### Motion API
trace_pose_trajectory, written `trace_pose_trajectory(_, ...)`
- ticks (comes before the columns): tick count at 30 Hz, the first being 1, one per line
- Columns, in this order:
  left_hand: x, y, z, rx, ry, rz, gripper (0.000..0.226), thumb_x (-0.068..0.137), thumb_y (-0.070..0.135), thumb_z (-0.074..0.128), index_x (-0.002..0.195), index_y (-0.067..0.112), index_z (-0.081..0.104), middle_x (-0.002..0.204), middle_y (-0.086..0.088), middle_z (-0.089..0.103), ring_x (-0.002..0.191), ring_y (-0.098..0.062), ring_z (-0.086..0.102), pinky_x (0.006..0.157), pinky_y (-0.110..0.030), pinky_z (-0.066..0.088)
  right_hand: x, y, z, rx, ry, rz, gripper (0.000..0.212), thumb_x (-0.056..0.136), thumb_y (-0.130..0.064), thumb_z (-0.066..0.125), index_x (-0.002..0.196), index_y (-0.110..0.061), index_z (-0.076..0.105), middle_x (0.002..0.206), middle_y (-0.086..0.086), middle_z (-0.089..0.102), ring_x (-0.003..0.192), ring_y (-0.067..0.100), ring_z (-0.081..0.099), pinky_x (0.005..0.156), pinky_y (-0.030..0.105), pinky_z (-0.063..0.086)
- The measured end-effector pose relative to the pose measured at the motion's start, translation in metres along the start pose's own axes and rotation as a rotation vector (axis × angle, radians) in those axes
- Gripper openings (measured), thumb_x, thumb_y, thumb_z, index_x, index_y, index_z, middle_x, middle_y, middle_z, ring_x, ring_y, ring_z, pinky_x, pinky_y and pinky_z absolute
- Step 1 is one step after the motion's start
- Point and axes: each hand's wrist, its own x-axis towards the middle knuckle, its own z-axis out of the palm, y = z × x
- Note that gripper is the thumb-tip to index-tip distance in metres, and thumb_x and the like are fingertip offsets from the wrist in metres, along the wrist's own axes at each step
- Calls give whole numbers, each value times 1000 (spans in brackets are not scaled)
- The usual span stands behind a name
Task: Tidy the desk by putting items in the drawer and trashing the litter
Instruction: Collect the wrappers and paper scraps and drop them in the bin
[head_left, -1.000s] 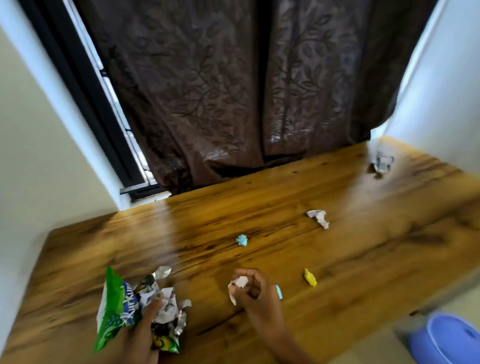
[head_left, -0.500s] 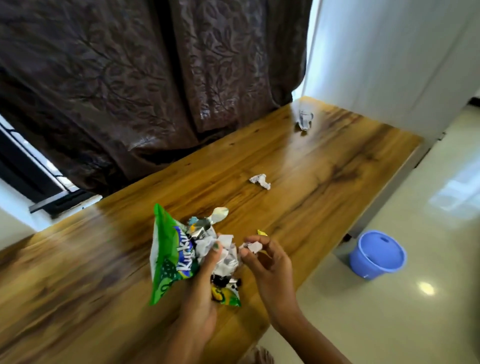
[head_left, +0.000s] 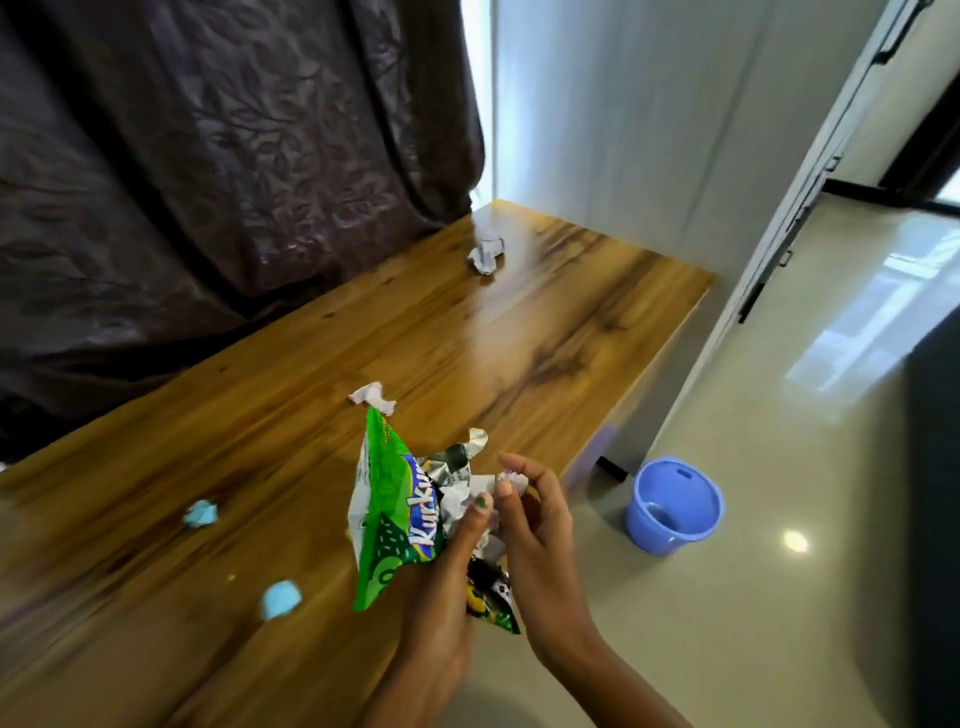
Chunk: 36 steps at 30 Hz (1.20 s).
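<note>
Left hand (head_left: 441, 597) fingers clamp wrappers (head_left: 400, 519); right hand (head_left: 540, 525) pinches paper scrap (head_left: 511, 480). Bin (head_left: 672, 506) sits to your right, on floor, nearer right hand.

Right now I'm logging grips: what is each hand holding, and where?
Left hand clamps the wrappers at their lower middle; right hand pinches a paper scrap by fingertips.

Dark patterned curtain (head_left: 218, 156) behind wooden desk (head_left: 493, 338), glossy beige floor (head_left: 779, 467)

Bucket (head_left: 674, 508) on floor, right of desk (head_left: 291, 415), seemingly apart.
</note>
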Motion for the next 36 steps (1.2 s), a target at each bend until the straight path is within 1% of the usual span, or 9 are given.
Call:
trace_pose_trajectory(6, 15, -58, 115, -55, -12, 19, 57, 70, 28, 67, 125, 16, 58, 119, 0, 68, 109, -13, 64, 87, -25, 54, 53, -20, -111, -43, 4, 36, 29, 85, -42, 52, 111, -29, 55, 109, 12, 64, 107, 32, 59, 95, 55, 45)
trace_pose_trajectory(11, 25, -98, 191, -55, 26, 15, 33, 86, 6, 57, 118, 13, 60, 107, 6, 72, 96, -5, 68, 70, -16, 55, 85, -33, -186, -26, 31, 112, 22, 90, -32, 49, 108, -23, 56, 109, 17, 61, 104, 33, 59, 97, 55, 44)
trace_pose_trajectory(13, 33, -109, 216, -10, 25, -14, 29, 90, 2, 52, 116, 13, 60, 112, 3, 70, 100, -6, 66, 78, -21, 55, 98, -35, -209, -37, 21, 124, 23, 90, -34, 48, 109, -23, 56, 108, 16, 61, 103, 31, 59, 97, 54, 44)
trace_pose_trajectory(18, 68, -133, 269, 101, -41, -220, 14, 96, 17, 51, 105, 15, 61, 100, -1, 69, 85, -11, 66, 68, -22, 52, 148, -28, -263, -75, 0, 151, 22, 95, -32, 48, 112, -21, 55, 109, 13, 62, 106, 28, 60, 96, 47, 47)
trace_pose_trajectory(21, 103, -146, 306, 186, -94, -307, 19, 96, 29, 51, 110, 19, 58, 99, 2, 64, 89, -15, 62, 75, -27, 50, 192, -22, -299, -172, 13, 177, 19, 95, -31, 49, 111, -25, 56, 114, 6, 60, 112, 18, 57, 99, 38, 45)
trace_pose_trajectory(26, 163, -170, 374, 187, -111, -363, 12, 97, 26, 50, 104, 23, 59, 101, 3, 64, 97, -16, 60, 78, -27, 50, 272, -33, -357, -201, -64, 296, 18, 96, -14, 48, 113, -13, 54, 102, 8, 64, 86, 3, 63, 71, 15, 50)
trace_pose_trajectory(31, 222, -216, 440, 74, -49, -443, 19, 94, 19, 51, 108, 16, 64, 111, -5, 68, 106, -19, 64, 82, -33, 50, 346, -28, -418, -265, -151, 370, 30, 81, -36, 61, 108, -25, 59, 111, 7, 64, 101, 18, 64, 87, 39, 52)
trace_pose_trajectory(34, 246, -246, 475, 102, 41, -467, 38, 79, 27, 55, 113, 11, 61, 113, -16, 66, 106, -31, 63, 69, -32, 48, 387, -19, -452, -258, -235, 486, 28, 78, -22, 63, 104, -14, 59, 101, 13, 67, 84, 15, 67, 68, 28, 53)
trace_pose_trajectory(36, 263, -270, 497, 102, 150, -439, 28, 89, 13, 53, 116, 5, 58, 115, -20, 64, 102, -29, 64, 70, -28, 50, 413, -9, -478, -219, -326, 605, 29, 78, -16, 64, 105, -8, 57, 95, 16, 68, 73, 15, 67, 59, 24, 52)
